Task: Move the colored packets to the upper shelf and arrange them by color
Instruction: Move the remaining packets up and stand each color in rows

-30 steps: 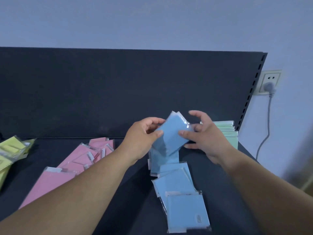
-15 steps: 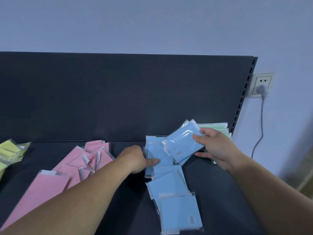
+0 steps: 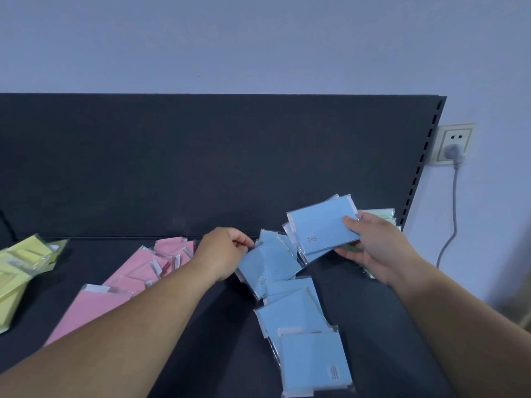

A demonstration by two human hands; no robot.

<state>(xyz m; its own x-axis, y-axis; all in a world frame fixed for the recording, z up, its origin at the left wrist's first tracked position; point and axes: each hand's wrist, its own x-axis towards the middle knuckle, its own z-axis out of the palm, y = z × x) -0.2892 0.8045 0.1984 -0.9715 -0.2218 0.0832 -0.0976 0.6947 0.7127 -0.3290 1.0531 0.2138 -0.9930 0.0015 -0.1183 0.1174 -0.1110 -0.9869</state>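
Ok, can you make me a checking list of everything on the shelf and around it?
Surface: dark shelf, packets grouped by colour.
Job's things: yellow packets far left; pink packets beside them; blue row in the middle; green packets far right.
Clutter: nothing seen.
Grips: left hand pinches a blue packet at the row's far end; right hand holds a blue stack.
Cables: grey cord hangs from the wall socket, right of the shelf.
Surroundings: dark back panel, plain wall.
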